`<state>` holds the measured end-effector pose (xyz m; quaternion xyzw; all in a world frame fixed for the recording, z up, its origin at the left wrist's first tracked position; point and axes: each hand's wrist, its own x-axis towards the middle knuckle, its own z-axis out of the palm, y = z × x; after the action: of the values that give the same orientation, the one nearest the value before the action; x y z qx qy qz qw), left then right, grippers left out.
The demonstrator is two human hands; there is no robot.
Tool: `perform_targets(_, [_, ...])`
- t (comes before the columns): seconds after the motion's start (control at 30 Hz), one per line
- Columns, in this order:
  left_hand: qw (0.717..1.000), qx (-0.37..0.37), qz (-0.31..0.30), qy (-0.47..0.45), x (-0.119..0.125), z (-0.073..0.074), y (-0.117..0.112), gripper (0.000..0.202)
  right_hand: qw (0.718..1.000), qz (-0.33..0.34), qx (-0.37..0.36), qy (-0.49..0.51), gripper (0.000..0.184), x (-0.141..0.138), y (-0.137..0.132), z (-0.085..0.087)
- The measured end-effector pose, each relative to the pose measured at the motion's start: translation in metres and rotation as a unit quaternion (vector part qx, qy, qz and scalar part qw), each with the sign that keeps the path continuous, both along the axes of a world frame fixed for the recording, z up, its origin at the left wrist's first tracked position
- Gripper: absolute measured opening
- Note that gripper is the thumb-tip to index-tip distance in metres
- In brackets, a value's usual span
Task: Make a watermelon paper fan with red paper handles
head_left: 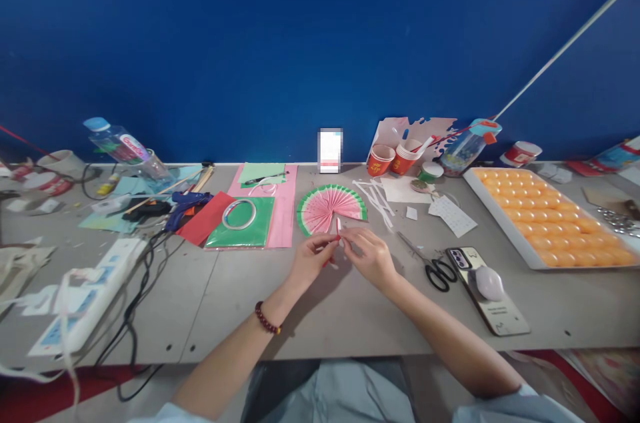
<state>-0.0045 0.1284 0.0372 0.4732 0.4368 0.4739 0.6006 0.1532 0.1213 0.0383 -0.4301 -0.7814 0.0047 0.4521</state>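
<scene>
Close together over the table, both hands pinch a thin red-and-white strip [339,225]; its exact kind is too small to make out. The fingers of my left hand [314,256] are closed on its lower part, where a bit of red shows below them. From the other side, my right hand [370,252] grips it with fingertips and thumb. Just beyond the fingers lies a pleated paper fan [330,204], pink with a green rim and dark dots like a watermelon. White paper strips [375,201] are scattered to its right.
Scissors [436,269] and a phone [493,299] lie right of my hands. A tray of orange balls [473,177] sits farther right. Left are green paper [241,236], a tape roll [239,225], a glue gun [186,206] and a power strip [90,303]. Paper cups [381,159] stand behind.
</scene>
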Motion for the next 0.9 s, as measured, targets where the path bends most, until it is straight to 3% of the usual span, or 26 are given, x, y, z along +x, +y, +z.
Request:
perform_targets(0.23, [1.0,-0.014,-0.012,-0.022,0.0016,0.0006,-0.0008,0.03,0.999,0.007,0.034,-0.037,0.022,0.0018,0.0,-0.0027])
perform_targets(0.43, [1.0,-0.018,-0.01,-0.016,0.0037,0.0039,-0.002,0.032,0.998,-0.014,0.012,-0.059,0.02,0.0025,0.0,-0.003])
perform_targets(0.9, [1.0,-0.03,-0.004,-0.006,0.0048,0.0048,-0.0019,0.03,0.996,-0.034,-0.05,0.059,0.017,0.0038,0.0012,0.0053])
